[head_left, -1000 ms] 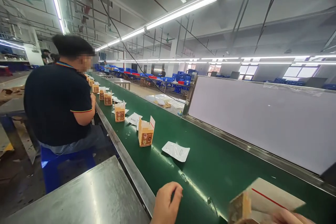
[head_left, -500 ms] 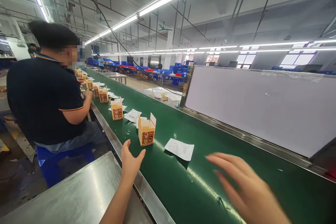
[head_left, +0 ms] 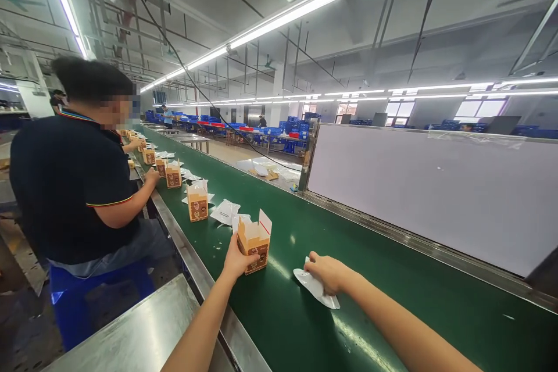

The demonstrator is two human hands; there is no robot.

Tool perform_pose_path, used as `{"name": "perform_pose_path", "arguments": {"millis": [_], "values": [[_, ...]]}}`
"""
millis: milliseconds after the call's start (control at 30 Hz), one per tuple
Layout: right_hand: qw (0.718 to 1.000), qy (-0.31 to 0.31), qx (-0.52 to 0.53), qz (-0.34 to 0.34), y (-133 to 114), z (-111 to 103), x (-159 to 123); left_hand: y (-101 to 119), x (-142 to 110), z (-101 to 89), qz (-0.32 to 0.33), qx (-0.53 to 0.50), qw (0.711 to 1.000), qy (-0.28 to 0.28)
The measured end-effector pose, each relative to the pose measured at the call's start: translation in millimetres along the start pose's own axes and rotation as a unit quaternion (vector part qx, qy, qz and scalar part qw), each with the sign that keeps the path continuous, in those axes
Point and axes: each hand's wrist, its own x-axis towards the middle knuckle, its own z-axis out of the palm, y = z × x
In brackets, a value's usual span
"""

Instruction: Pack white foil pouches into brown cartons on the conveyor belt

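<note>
One hand (head_left: 238, 261) grips cardboard box (head_left: 255, 244), another hand (head_left: 329, 273) presses plastic (head_left: 317, 290) (creased).

The held carton's print (head_left: 258, 256) seems partly hidden.

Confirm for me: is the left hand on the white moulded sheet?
No, the left hand is on the side of the printed carton; the right hand is on the white moulded sheet.

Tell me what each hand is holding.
Left hand: a cardboard box, by its left side. Right hand: a white plastic insert, by its edge.
</note>
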Motion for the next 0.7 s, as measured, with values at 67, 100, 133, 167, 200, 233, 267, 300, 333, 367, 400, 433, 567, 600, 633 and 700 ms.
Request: {"name": "perform_pose_path", "arguments": {"millis": [67,100,133,167,200,233,267,300,333,367,400,433,567,600,633,700], "values": [[0.998,0.050,0.027,0.038,-2,-1,-8,1,-14,6.4,0.001,0.001,1.000,-0.007],[0.994,0.081,0.046,0.060,-3,-2,-12,3,-23,9.1,0.007,0.003,1.000,-0.009],[0.988,0.115,0.068,0.083,-4,-4,-17,5,-35,11.3,0.017,0.007,1.000,-0.007],[0.979,0.150,0.090,0.104,-5,-8,-23,8,-47,13.2,0.031,0.013,0.999,-0.003],[0.969,0.183,0.111,0.124,-7,-12,-30,10,-60,14.8,0.046,0.022,0.999,0.003],[0.959,0.213,0.125,0.140,-10,-19,-39,13,-74,16.1,0.058,0.032,0.998,0.010],[0.948,0.240,0.148,0.148,-14,-26,-49,16,-88,17.3,0.066,0.042,0.997,0.017],[0.935,0.264,0.190,0.143,-20,-35,-60,18,-101,18.5,0.070,0.052,0.996,0.025],[0.915,0.288,0.256,0.122,-28,-43,-71,21,-114,19.9,0.068,0.060,0.995,0.033],[0.885,0.306,0.340,0.088,-37,-52,-81,23,-126,21.5,0.061,0.066,0.995,0.039],[0.845,0.314,0.430,0.046,-48,-59,-91,25,-137,23.4,0.055,0.070,0.995,0.043],[0.802,0.307,0.512,0.001,-58,-66,-98,27,-147,25.6,0.048,0.072,0.995,0.047],[0.782,0.191,0.586,-0.093,-90,-81,-109,29,-176,34.5,0.045,0.069,0.995,0.051],[0.817,0.167,0.544,-0.092,-94,-84,-109,29,-179,36.2,0.051,0.073,0.995,0.050],[0.857,0.150,0.486,-0.083,-95,-87,-110,28,-182,37.7,0.062,0.081,0.994,0.050],[0.924,0.117,0.358,-0.061,-95,-94,-112,26,-185,40.4,0.088,0.104,0.989,0.056]]}}
